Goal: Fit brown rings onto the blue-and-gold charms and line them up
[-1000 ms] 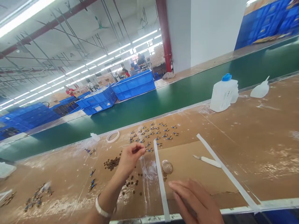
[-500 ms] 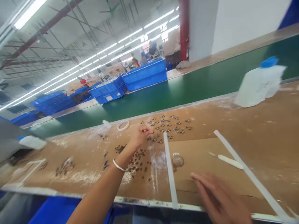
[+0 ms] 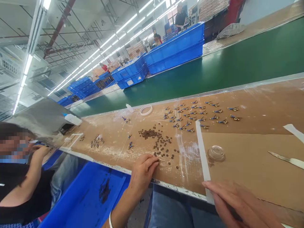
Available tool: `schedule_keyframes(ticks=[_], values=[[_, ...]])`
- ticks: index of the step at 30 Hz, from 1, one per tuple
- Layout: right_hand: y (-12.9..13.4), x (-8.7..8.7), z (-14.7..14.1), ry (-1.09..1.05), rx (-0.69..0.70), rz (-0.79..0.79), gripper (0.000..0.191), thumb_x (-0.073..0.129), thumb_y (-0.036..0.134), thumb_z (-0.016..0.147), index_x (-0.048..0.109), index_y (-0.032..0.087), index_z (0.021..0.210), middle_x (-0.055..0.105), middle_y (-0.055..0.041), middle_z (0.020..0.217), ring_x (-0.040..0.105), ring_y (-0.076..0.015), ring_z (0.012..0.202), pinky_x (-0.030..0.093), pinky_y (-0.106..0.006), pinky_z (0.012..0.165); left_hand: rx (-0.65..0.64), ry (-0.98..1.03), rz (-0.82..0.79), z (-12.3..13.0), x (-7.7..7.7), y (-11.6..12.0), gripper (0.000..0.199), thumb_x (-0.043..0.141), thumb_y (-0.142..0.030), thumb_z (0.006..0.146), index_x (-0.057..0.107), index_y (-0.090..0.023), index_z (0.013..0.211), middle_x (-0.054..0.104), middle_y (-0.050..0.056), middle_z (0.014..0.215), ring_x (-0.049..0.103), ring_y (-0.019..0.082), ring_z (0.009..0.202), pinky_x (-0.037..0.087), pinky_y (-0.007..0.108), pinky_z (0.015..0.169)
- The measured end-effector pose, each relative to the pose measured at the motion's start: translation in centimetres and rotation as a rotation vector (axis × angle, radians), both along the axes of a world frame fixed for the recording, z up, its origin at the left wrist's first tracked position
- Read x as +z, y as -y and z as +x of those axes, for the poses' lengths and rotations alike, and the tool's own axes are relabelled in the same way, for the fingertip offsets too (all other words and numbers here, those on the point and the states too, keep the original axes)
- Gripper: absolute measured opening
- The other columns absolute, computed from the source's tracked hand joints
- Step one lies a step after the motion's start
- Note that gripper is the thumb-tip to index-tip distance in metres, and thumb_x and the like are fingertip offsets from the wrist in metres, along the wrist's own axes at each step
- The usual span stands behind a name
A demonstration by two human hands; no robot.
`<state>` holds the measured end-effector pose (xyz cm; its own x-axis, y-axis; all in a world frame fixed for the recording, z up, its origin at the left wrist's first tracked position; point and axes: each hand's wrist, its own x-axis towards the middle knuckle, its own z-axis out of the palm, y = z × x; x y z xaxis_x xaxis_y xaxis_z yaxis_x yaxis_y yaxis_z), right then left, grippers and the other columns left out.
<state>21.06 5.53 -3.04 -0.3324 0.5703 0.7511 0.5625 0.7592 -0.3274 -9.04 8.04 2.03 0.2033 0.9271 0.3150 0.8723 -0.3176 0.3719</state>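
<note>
My left hand (image 3: 143, 172) is at the table's front edge, thumb and fingers pinched together beside scattered small brown discs (image 3: 161, 146). Whatever is between those fingertips is too small to make out. My right hand (image 3: 239, 202) hovers over the front end of a white tape strip (image 3: 203, 152), its thumb and fingertips pressed together; I cannot see what they hold. Beyond the hands lie several small blue-and-gold figures (image 3: 193, 113) in loose rows. A small clear round dish (image 3: 216, 153) rests on the cardboard sheet (image 3: 247, 158) beyond my right hand.
A pale-handled knife (image 3: 288, 161) lies at the right. A tape roll (image 3: 145, 110) and small white bottle (image 3: 129, 108) sit near the green conveyor belt (image 3: 180, 80). Blue crates (image 3: 175, 52) stand behind it. A co-worker (image 3: 26, 177) sits at left, beside a blue bin (image 3: 87, 196).
My left hand has come back from the rows of figures to the front edge near the brown discs. My right hand stays low at the right. The view has swung left, showing the co-worker.
</note>
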Motion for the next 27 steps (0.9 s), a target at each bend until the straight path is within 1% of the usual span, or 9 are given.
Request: schedule_keyframes(ticks=[3, 6, 10, 14, 18, 22, 27], values=[[-0.2, 0.2, -0.3, -0.014, 0.008, -0.023, 0.035, 0.059, 0.020, 0.091, 0.061, 0.017, 0.126, 0.073, -0.0055, 0.104, 0.072, -0.0177, 0.092, 0.055, -0.026, 0.089, -0.002, -0.028, 0.019, 0.1, -0.1, -0.2, 0.016, 0.059, -0.017, 0.092, 0.075, -0.019, 0.095, 0.072, 0.006, 0.091, 0.067, 0.019, 0.085, 0.054, 0.031, 0.076], [-0.3, 0.4, -0.3, -0.024, 0.020, -0.044, 0.036, 0.059, 0.020, 0.091, 0.060, 0.019, 0.128, 0.074, -0.0046, 0.103, 0.072, -0.0172, 0.090, 0.057, -0.026, 0.084, 0.001, -0.016, 0.005, 0.6, -0.1, -0.1, 0.015, 0.058, -0.017, 0.093, 0.073, -0.019, 0.092, 0.071, 0.006, 0.089, 0.066, 0.019, 0.084, 0.053, 0.031, 0.075], [0.1, 0.8, -0.7, -0.063, -0.018, -0.100, 0.034, 0.058, 0.015, 0.091, 0.060, 0.019, 0.126, 0.073, -0.0044, 0.101, 0.071, -0.0165, 0.089, 0.055, -0.027, 0.087, 0.007, 0.005, 0.018, 2.1, -0.2, 0.9, 0.012, 0.061, -0.018, 0.092, 0.072, -0.020, 0.090, 0.069, 0.004, 0.086, 0.064, 0.019, 0.083, 0.052, 0.034, 0.076], [0.2, 1.1, -0.8, -0.058, -0.009, -0.107, 0.034, 0.059, 0.014, 0.091, 0.060, 0.019, 0.124, 0.073, -0.0043, 0.101, 0.071, -0.0160, 0.089, 0.054, -0.026, 0.086, 0.051, 0.037, 0.041, 3.4, -0.1, 2.3, 0.011, 0.062, -0.016, 0.091, 0.072, -0.020, 0.094, 0.069, 0.004, 0.088, 0.062, 0.019, 0.083, 0.051, 0.033, 0.074], [0.2, 1.6, -0.8, -0.072, -0.020, -0.129, 0.031, 0.058, 0.016, 0.092, 0.063, 0.022, 0.121, 0.074, -0.0031, 0.099, 0.072, -0.0165, 0.085, 0.056, -0.027, 0.084, 0.059, 0.045, 0.086, 3.3, -0.2, 3.2, 0.019, 0.060, -0.013, 0.092, 0.072, -0.022, 0.101, 0.069, 0.004, 0.089, 0.061, 0.018, 0.083, 0.051, 0.032, 0.073], [0.2, 2.2, -1.2, -0.094, -0.047, -0.130, 0.029, 0.058, 0.016, 0.092, 0.065, 0.022, 0.119, 0.074, -0.0028, 0.096, 0.072, -0.0158, 0.081, 0.056, -0.026, 0.084, 0.051, 0.035, 0.118, 2.9, -0.7, 3.7, 0.023, 0.062, -0.013, 0.091, 0.072, -0.025, 0.107, 0.068, 0.004, 0.089, 0.060, 0.017, 0.083, 0.051, 0.030, 0.070], [0.1, 1.8, -1.9, -0.160, -0.072, -0.091, 0.026, 0.055, 0.017, 0.094, 0.066, 0.023, 0.116, 0.073, -0.0023, 0.091, 0.072, -0.0159, 0.077, 0.057, -0.027, 0.081, 0.070, 0.049, 0.093, 3.3, -1.0, 3.7, 0.022, 0.061, -0.018, 0.092, 0.073, -0.028, 0.106, 0.067, 0.004, 0.088, 0.059, 0.018, 0.082, 0.051, 0.031, 0.070]])
